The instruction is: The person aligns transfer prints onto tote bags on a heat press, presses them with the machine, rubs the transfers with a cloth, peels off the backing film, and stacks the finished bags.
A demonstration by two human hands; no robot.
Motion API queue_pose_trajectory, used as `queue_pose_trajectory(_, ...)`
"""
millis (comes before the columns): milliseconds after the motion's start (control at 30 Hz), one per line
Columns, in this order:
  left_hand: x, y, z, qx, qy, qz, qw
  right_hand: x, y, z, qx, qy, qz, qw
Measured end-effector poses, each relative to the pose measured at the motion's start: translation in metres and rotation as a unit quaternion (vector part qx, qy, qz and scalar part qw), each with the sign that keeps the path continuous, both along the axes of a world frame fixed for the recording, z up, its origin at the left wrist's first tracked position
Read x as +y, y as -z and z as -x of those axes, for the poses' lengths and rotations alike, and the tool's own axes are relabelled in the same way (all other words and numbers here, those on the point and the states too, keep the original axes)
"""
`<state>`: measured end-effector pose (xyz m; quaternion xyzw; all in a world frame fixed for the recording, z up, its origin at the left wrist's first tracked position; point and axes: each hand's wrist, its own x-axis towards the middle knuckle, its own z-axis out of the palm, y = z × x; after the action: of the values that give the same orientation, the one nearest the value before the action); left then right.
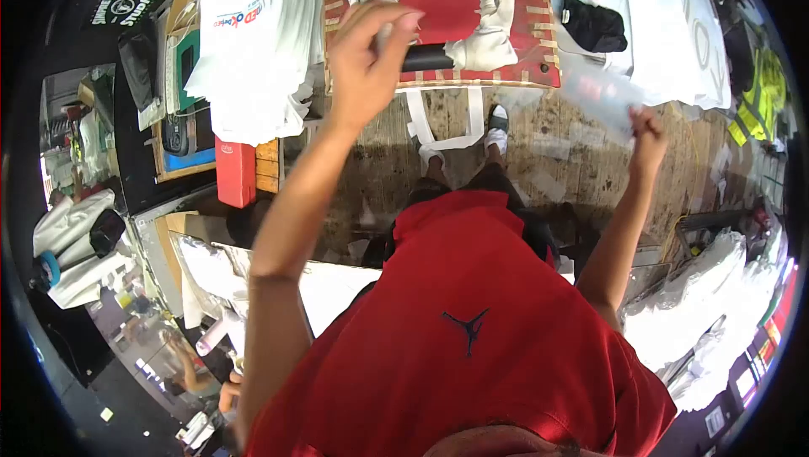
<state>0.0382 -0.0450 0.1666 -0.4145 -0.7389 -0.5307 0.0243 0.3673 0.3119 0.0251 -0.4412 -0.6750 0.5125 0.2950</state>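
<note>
My left hand (366, 61) is raised over the near left corner of a red board (447, 14) with taped edges. Its fingers are curled and thumb and forefinger meet; whether anything is between them cannot be made out. Pale cloth wrapping (493, 23) covers the board's side parts, and a black bar (427, 57) lies at its front. Off to the right, my right hand (647, 141) is closed on the corner of a see-through plastic sheet (602, 99) with blurred reddish print. A white bag with a handle (476, 120) hangs from the board's front edge.
Left of the board is a thick stack of printed white bags (253, 35), above a red box (235, 173). A black cloth item (594, 24) and white sheets (674, 31) lie to the right. Plastic-wrapped white bundles (699, 288) stand at lower right, over a wooden floor (573, 170).
</note>
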Motion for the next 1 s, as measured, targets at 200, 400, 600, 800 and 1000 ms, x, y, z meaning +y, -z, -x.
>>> queue_pose_trajectory(200,-0.091,0.066,-0.066,-0.192,-0.227,-0.217,0.93,-0.077,0.029,-0.026,-0.247,-0.131,-0.093,0.956)
queue_pose_trajectory(400,-0.144,0.183,-0.075,-0.481,-0.211,-0.076,0.848,-0.12,0.037,0.042,-0.132,-0.295,-0.102,0.941)
queue_pose_trajectory(600,-0.122,0.195,-0.051,-0.555,-0.221,-0.049,0.8,-0.123,0.055,0.094,-0.142,-0.329,0.131,0.924)
queue_pose_trajectory(800,-0.102,0.193,-0.03,-0.599,-0.241,-0.056,0.762,-0.132,0.044,0.129,-0.05,-0.141,0.274,0.95)
queue_pose_trajectory(1000,-0.102,0.205,-0.024,-0.611,-0.258,-0.085,0.743,-0.132,0.062,0.136,0.012,-0.076,0.326,0.942)
